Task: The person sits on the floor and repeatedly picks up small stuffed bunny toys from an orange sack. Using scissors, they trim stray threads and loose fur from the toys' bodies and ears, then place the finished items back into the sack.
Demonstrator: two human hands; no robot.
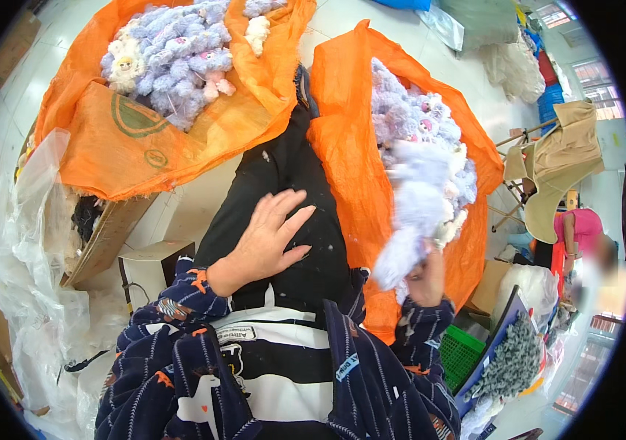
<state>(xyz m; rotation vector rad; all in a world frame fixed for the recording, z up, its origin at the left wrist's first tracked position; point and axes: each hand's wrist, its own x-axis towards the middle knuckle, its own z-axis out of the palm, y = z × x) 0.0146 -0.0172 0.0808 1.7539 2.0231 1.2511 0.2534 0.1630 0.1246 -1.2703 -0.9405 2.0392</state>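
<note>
I'm seeing the right hand [429,277] gripping the lavender plush toy [412,220] near its lower end, its fingers curling in against the fluff; the fluff is covering some fingertips, so I can't tell how tightly they are pressing. The toy is extending mostly beyond and to the left of that grip, showing over the right orange sack [350,147], in front of a pile of similar toys [441,121]. Its long axis is running obliquely across my view: one end is pointing toward the wearer and slightly left, beside the hand, while the other is pointing away and slightly right. Blur is softening its outline, so I'm not making out which end is the head. The left hand [262,246] is holding nothing, its fingers spreading apart over the black trousers [309,194]; whether it is touching them, I can't tell.
</note>
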